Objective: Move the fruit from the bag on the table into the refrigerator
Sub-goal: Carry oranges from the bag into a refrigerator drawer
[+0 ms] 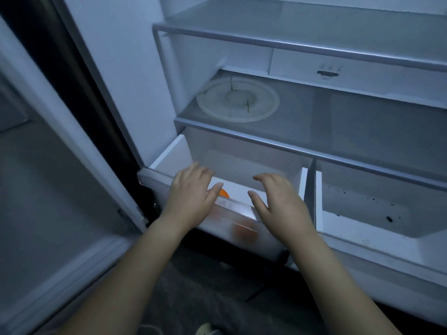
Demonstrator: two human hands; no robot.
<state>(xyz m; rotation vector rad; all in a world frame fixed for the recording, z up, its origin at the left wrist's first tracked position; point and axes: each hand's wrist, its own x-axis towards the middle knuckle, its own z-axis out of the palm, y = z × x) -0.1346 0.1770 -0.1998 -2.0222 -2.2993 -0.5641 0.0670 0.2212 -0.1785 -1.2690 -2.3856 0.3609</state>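
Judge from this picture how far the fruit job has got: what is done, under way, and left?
Done: an orange fruit lies in the pulled-out drawer; another orange shape shows through its frosted front. In hand: left hand and right hand, open and empty, are at the drawer's front rim. Left: the drawer stands open; the bag is out of view, so more fruit may remain.
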